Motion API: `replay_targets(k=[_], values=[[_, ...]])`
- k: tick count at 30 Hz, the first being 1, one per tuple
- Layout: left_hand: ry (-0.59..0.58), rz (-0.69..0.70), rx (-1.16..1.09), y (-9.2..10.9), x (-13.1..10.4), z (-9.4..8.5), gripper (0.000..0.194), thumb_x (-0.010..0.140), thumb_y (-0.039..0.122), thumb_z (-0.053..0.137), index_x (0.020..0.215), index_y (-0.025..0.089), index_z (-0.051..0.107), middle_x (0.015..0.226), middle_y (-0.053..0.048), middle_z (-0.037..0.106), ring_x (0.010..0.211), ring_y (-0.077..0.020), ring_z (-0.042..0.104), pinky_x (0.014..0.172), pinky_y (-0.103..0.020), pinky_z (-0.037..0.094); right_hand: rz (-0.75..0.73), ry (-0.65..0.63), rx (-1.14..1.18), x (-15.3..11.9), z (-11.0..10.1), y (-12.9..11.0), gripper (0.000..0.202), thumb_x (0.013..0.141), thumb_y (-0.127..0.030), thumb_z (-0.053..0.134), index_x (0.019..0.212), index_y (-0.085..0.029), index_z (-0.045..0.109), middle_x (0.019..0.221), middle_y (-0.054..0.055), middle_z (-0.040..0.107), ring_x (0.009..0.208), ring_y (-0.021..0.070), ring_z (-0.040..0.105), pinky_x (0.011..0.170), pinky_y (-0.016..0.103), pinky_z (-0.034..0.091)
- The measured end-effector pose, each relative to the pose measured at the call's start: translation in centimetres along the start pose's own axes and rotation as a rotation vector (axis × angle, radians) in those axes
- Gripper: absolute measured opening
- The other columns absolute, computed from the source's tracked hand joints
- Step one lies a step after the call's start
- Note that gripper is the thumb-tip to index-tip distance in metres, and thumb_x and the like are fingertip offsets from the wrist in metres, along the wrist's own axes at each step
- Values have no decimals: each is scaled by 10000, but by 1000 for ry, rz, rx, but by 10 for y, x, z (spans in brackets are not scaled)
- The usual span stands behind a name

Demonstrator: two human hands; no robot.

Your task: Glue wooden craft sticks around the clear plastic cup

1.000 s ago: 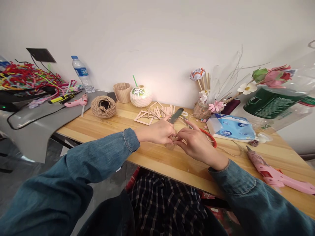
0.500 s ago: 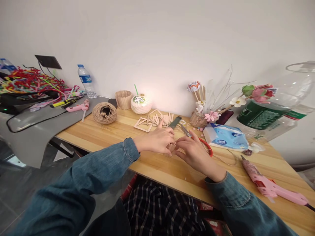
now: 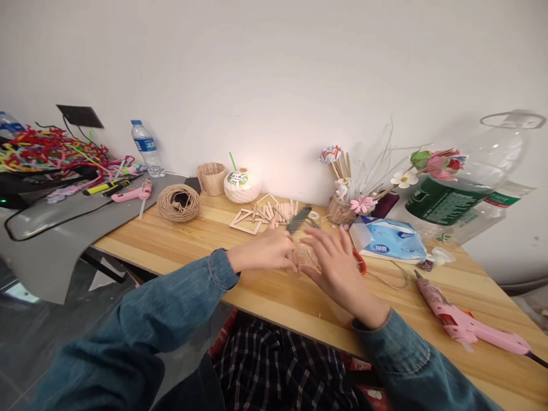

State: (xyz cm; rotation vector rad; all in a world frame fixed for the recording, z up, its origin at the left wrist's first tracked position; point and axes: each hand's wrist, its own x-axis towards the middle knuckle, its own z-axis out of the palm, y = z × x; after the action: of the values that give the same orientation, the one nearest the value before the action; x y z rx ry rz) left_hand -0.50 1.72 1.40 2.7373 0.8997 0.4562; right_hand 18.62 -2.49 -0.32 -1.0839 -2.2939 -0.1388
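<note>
Over the front middle of the table [image 3: 205,251], my left hand [image 3: 269,250] has its fingers closed around a small light-wood piece [image 3: 306,258], which is blurred and partly covered. My right hand [image 3: 340,274] is just to the right, fingers spread and raised, thumb close to that piece. Whether the thumb touches it I cannot tell. Behind my hands lie a pile of short wooden sticks [image 3: 278,211] and a flat stick frame [image 3: 245,224]. A dark green strip [image 3: 299,220] lies beside the pile. Red-handled scissors [image 3: 359,261] are partly hidden by my right hand.
Twine ball [image 3: 178,203], ridged wooden cup [image 3: 211,178] and coconut with straw [image 3: 242,187] stand at the back left. A flower jar [image 3: 340,210], tissue pack [image 3: 387,238] and large plastic bottle [image 3: 447,202] stand right. A pink glue gun [image 3: 466,322] lies at front right.
My right hand's fingers have opened and lifted away from the small wooden piece. My left hand stays closed at nearly the same spot. The whole view has shifted slightly.
</note>
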Motion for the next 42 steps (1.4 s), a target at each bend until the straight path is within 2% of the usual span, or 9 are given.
replay_targets(k=[2, 4, 7, 11, 16, 21, 27, 34, 42], values=[[141, -157, -259, 1, -8, -3, 174, 708, 342, 707, 706, 169, 693, 802, -30, 717, 842, -209, 641, 930, -440, 419, 182, 199, 198, -9, -2, 2, 430, 839, -381, 566, 1225, -224, 457, 1311, 124, 482, 1243, 267, 411, 1079, 554, 212], [306, -299, -575, 6, -16, -4, 231, 706, 370, 695, 744, 142, 697, 789, -45, 719, 788, -204, 644, 801, -355, 486, 399, 270, 542, -17, -3, 2, 482, 838, -446, 553, 1262, -271, 406, 1343, 103, 451, 1264, 246, 402, 1063, 505, 292], [476, -408, -940, 22, -26, 0, 309, 659, 391, 722, 778, 108, 689, 777, -55, 714, 713, -186, 635, 661, -280, 495, 606, 167, 1052, -26, -2, -5, 510, 812, -509, 565, 1262, -333, 400, 1409, 60, 395, 1286, 243, 394, 1059, 483, 319], [543, -412, -1112, 48, -35, 5, 252, 606, 317, 762, 753, 124, 693, 784, -44, 717, 728, -175, 635, 674, -261, 498, 577, 138, 1372, -30, 0, -17, 552, 793, -491, 600, 1294, -393, 390, 1468, 5, 322, 1332, 242, 329, 1087, 488, 274], [552, -421, -1091, 62, -41, 7, 180, 597, 250, 762, 714, 135, 687, 768, -41, 711, 768, -174, 638, 739, -259, 494, 498, 173, 1427, -31, -3, -26, 589, 770, -481, 621, 1309, -398, 398, 1478, -20, 307, 1365, 239, 260, 1122, 485, 196], [493, -423, -1205, 64, -40, 13, 215, 632, 239, 745, 816, 138, 696, 875, -54, 728, 852, -182, 659, 810, -273, 505, 585, 178, 1383, -29, 0, -32, 604, 743, -454, 665, 1285, -362, 416, 1460, 10, 341, 1337, 242, 320, 1108, 480, 239], [465, -459, -1339, 68, -39, 19, 231, 595, 230, 777, 777, 134, 670, 834, -46, 738, 791, -171, 684, 742, -255, 539, 566, 205, 1386, -28, 12, -31, 610, 717, -470, 680, 1261, -334, 438, 1431, 39, 383, 1321, 262, 346, 1095, 494, 266], [456, -461, -1322, 74, -43, 16, 210, 626, 242, 770, 781, 138, 674, 814, -38, 743, 740, -145, 689, 689, -215, 542, 508, 196, 1320, -28, 2, -32, 681, 678, -492, 716, 1277, -340, 430, 1424, 56, 381, 1306, 278, 362, 1076, 517, 289], [386, -445, -1249, 75, -44, 14, 197, 667, 281, 748, 768, 129, 673, 853, -62, 735, 802, -171, 683, 751, -251, 532, 498, 262, 1230, -31, 3, -28, 799, 614, -505, 750, 1310, -302, 415, 1441, 62, 351, 1369, 297, 227, 1099, 519, 247]])
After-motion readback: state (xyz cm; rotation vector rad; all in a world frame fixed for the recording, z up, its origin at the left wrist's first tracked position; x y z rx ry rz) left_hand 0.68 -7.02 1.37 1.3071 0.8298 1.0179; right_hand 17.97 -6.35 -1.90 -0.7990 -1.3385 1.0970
